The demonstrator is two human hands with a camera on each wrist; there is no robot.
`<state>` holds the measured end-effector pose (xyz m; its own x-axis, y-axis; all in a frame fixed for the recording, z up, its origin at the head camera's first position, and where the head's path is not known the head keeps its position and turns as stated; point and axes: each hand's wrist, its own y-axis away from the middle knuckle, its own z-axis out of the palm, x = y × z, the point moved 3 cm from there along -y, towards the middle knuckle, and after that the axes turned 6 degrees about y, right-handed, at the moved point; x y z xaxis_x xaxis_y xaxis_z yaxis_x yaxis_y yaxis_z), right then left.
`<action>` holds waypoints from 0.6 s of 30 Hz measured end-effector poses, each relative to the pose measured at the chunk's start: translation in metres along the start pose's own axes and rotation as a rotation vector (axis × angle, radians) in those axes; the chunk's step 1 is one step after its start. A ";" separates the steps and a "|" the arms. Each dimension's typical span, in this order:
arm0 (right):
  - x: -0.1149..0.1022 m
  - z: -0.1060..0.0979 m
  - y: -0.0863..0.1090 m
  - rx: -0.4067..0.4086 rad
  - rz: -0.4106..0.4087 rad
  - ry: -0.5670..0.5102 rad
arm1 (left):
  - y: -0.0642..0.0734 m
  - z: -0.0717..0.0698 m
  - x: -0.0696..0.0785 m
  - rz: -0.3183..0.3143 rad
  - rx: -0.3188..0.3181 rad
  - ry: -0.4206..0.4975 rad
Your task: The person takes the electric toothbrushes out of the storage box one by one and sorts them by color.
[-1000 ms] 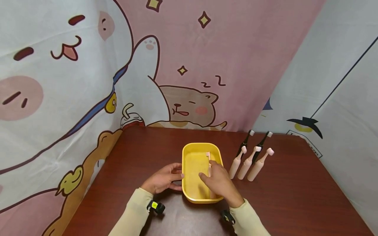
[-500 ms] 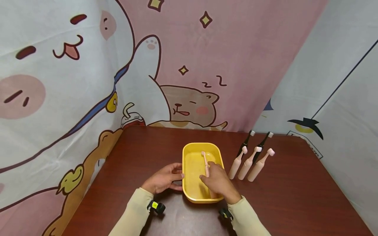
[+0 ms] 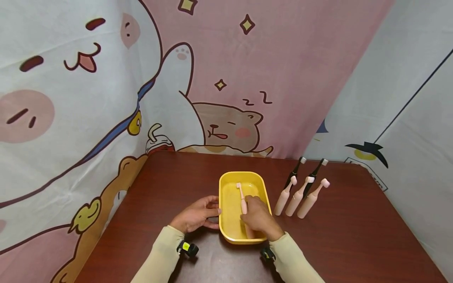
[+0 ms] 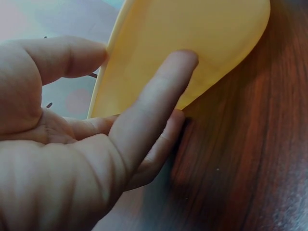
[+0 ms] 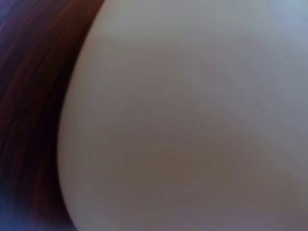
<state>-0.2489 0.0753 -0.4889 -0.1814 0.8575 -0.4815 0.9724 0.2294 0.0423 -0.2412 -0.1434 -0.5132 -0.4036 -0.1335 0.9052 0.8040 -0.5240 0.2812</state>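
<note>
In the head view, a yellow plastic tray stands between the two hands. My right hand reaches into it and grips a pale pink electric toothbrush, whose head points toward the far wall. The fingers hide part of its handle. My left hand is at the tray's left side, thumb touching the rim. In the left wrist view, the fairly straight fingers lie against the tray's outer wall. A blurred pale surface fills most of the right wrist view.
Right of the tray, three pale pink electric toothbrushes stand upright on the dark wooden table. Black electric toothbrushes stand just behind them. A cartoon-printed cloth hangs behind the table.
My right hand has shifted the electric toothbrush leftward inside the tray, its head swinging left from near the right wall. My left hand and the tray have stayed put.
</note>
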 end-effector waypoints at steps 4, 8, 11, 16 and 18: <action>0.002 0.002 -0.001 -0.013 -0.020 -0.005 | 0.000 0.001 0.001 -0.001 0.006 -0.003; 0.002 0.003 -0.003 -0.054 -0.021 -0.062 | 0.000 0.001 0.001 -0.002 0.013 -0.010; 0.002 0.004 -0.004 -0.090 -0.006 -0.122 | 0.000 0.001 0.000 -0.001 0.015 -0.014; 0.003 0.007 -0.003 -0.132 0.020 -0.248 | 0.000 0.001 0.000 -0.001 0.011 -0.017; 0.004 0.008 -0.003 -0.151 0.021 -0.306 | 0.000 0.002 0.000 0.001 0.009 -0.018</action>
<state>-0.2512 0.0747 -0.4977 -0.0873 0.6902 -0.7184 0.9386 0.2985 0.1727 -0.2402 -0.1422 -0.5122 -0.3947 -0.1191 0.9111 0.8084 -0.5163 0.2827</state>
